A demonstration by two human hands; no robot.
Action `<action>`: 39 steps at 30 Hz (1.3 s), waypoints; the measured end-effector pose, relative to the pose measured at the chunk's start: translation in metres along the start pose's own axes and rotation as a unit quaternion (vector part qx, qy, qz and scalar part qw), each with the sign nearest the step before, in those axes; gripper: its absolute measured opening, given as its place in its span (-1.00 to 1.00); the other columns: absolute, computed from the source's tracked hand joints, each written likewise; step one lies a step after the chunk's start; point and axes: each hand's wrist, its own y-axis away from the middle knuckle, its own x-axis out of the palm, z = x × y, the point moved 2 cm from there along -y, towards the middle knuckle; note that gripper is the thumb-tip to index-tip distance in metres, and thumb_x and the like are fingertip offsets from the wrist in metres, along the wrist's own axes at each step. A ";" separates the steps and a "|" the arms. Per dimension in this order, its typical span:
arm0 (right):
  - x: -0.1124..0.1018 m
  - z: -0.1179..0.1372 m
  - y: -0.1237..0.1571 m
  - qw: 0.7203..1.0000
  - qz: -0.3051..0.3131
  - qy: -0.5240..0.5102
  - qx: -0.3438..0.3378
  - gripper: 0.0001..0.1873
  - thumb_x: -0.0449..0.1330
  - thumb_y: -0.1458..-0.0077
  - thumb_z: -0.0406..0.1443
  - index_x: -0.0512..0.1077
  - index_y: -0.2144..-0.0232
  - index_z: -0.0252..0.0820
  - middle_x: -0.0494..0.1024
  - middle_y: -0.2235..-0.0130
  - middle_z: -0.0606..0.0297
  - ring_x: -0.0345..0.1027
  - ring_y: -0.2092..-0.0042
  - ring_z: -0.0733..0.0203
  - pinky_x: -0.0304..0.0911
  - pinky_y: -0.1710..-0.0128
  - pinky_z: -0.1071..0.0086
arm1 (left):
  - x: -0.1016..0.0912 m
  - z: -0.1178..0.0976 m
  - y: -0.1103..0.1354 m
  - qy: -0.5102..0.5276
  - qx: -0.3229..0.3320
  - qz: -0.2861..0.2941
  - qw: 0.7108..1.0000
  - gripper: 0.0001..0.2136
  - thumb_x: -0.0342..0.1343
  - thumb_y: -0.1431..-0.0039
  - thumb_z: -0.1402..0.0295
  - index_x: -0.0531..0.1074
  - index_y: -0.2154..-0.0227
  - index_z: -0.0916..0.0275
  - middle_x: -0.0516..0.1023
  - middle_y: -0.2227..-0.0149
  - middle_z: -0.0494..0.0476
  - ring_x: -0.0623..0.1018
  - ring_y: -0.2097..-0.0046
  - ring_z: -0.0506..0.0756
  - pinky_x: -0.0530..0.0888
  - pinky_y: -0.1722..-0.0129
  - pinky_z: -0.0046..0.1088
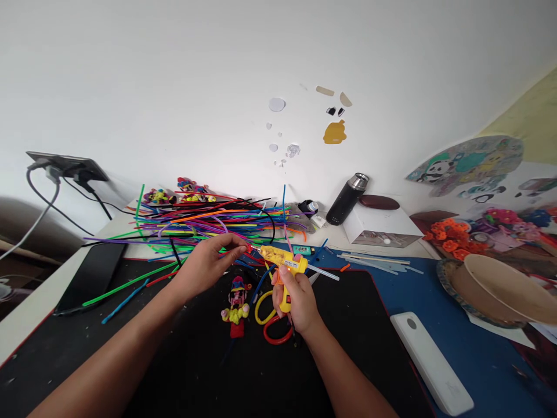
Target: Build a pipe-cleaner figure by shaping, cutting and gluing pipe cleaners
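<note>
Nearest, on the black mat (209, 377), a small fuzzy figure (236, 313) lies face up between the forearms, with a headpiece, a yellow middle and a red lower block already in place; it looks largely built, though nothing shows whether it is complete. Just beside it rest scissors (256, 312) with yellow and red handles, held by neither hand. Above them, the right hand (298, 299) has its grip wrapped around the handle of a yellow glue gun (278, 256), a clear glue stick (324, 271) jutting from its rear. The left hand (213, 264) has its grip pinched together on a small red piece (249, 248) right at the nozzle; contact is too fine to make out. That piece is apart from the figure, so the gluing seems under way and its joining not yet done. Farther back, a heap of coloured pipe cleaners (217, 217) covers part of the tabletop (26, 328), so plenty of material remains. Behind it, against the wall, sit more colourful figures (187, 186), seemingly further along, though partly hidden.
</note>
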 end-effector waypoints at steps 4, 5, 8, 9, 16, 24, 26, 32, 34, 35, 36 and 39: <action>0.001 0.001 0.000 1.000 -0.001 0.001 0.002 -0.34 0.27 -0.16 0.29 0.43 0.46 -0.19 0.33 0.74 0.43 0.13 0.75 0.36 -0.02 0.68 0.45 | 0.000 0.001 0.000 0.007 0.003 -0.004 1.000 -0.64 0.16 -0.32 -0.06 0.62 0.25 0.13 0.72 0.26 0.11 0.63 0.20 0.19 0.53 0.14 -0.41; 0.001 0.002 0.000 1.000 0.000 0.000 0.001 -0.34 0.27 -0.16 0.29 0.43 0.46 -0.19 0.33 0.74 0.43 0.13 0.75 0.36 -0.02 0.68 0.45 | 0.000 0.001 0.000 0.007 0.002 -0.003 1.000 -0.63 0.16 -0.32 -0.07 0.62 0.25 0.13 0.72 0.26 0.11 0.63 0.20 0.19 0.53 0.14 -0.41; 0.001 0.001 0.000 1.000 0.003 -0.003 -0.001 -0.35 0.27 -0.18 0.27 0.43 0.47 -0.19 0.32 0.75 0.44 0.12 0.75 0.36 0.00 0.68 0.46 | 0.000 0.001 0.000 0.003 0.000 0.000 1.000 -0.64 0.15 -0.33 -0.05 0.62 0.24 0.13 0.72 0.26 0.11 0.63 0.19 0.19 0.52 0.14 -0.41; 0.000 0.001 0.000 1.000 0.003 -0.003 -0.003 -0.36 0.27 -0.19 0.27 0.43 0.47 -0.19 0.31 0.75 0.45 0.13 0.75 0.36 0.00 0.67 0.46 | 0.000 0.001 0.000 0.001 0.002 0.000 1.000 -0.65 0.15 -0.34 -0.04 0.61 0.24 0.14 0.72 0.25 0.11 0.63 0.19 0.19 0.52 0.14 -0.41; -0.001 -0.001 0.000 1.000 0.006 -0.005 -0.007 -0.37 0.27 -0.22 0.25 0.43 0.46 -0.19 0.33 0.74 0.44 0.14 0.75 0.37 0.00 0.68 0.47 | 0.000 0.002 0.000 -0.005 0.008 -0.003 1.000 -0.68 0.15 -0.36 0.00 0.60 0.24 0.14 0.72 0.24 0.10 0.64 0.17 0.18 0.50 0.14 -0.43; 0.000 0.000 0.000 1.000 0.006 -0.009 -0.002 -0.34 0.28 -0.17 0.28 0.42 0.48 -0.20 0.31 0.75 0.45 0.13 0.76 0.38 0.00 0.69 0.48 | 0.000 0.001 0.001 -0.008 0.010 0.000 1.000 -0.68 0.14 -0.36 0.00 0.60 0.23 0.14 0.72 0.23 0.08 0.65 0.18 0.16 0.53 0.15 -0.43; -0.001 -0.001 -0.001 1.000 0.005 -0.008 0.001 -0.33 0.28 -0.17 0.28 0.42 0.48 -0.20 0.31 0.75 0.45 0.13 0.76 0.38 0.00 0.70 0.48 | 0.000 0.001 0.001 -0.012 0.013 -0.001 1.000 -0.67 0.13 -0.37 0.00 0.60 0.23 0.14 0.72 0.23 0.07 0.66 0.17 0.16 0.54 0.13 -0.42; 0.000 0.001 0.000 1.000 0.007 -0.004 -0.002 -0.33 0.27 -0.18 0.28 0.41 0.49 -0.20 0.30 0.76 0.46 0.13 0.77 0.38 0.00 0.69 0.49 | -0.001 0.002 0.000 -0.024 0.018 -0.004 1.000 -0.69 0.13 -0.37 0.01 0.60 0.23 0.14 0.73 0.22 0.06 0.67 0.16 0.16 0.54 0.12 -0.43; 0.000 0.001 0.000 1.000 0.007 -0.005 -0.001 -0.33 0.28 -0.18 0.28 0.41 0.48 -0.20 0.31 0.76 0.45 0.13 0.76 0.38 -0.01 0.69 0.49 | -0.001 0.002 0.000 -0.022 0.018 -0.004 1.000 -0.69 0.14 -0.37 0.02 0.60 0.23 0.14 0.73 0.22 0.06 0.67 0.17 0.15 0.54 0.12 -0.43; 0.000 0.001 0.000 1.000 0.008 -0.006 -0.001 -0.33 0.28 -0.18 0.28 0.41 0.48 -0.20 0.32 0.75 0.45 0.14 0.76 0.38 -0.01 0.69 0.49 | -0.001 0.002 0.000 -0.020 0.018 -0.003 1.000 -0.69 0.14 -0.37 0.02 0.60 0.23 0.14 0.73 0.22 0.06 0.67 0.17 0.15 0.54 0.12 -0.44; 0.000 0.000 0.000 1.000 0.009 -0.007 -0.001 -0.34 0.28 -0.18 0.27 0.41 0.48 -0.20 0.32 0.75 0.45 0.14 0.76 0.38 -0.01 0.69 0.49 | -0.001 0.002 -0.001 -0.018 0.017 -0.003 1.000 -0.69 0.14 -0.37 0.02 0.60 0.23 0.14 0.73 0.23 0.06 0.67 0.17 0.15 0.54 0.13 -0.44; -0.001 -0.002 0.000 1.000 0.009 -0.007 -0.003 -0.35 0.27 -0.21 0.26 0.41 0.48 -0.20 0.33 0.75 0.44 0.14 0.76 0.38 0.00 0.69 0.48 | 0.000 0.002 0.000 -0.014 0.016 -0.002 1.000 -0.70 0.15 -0.37 0.03 0.60 0.23 0.14 0.73 0.22 0.05 0.67 0.17 0.14 0.54 0.13 -0.45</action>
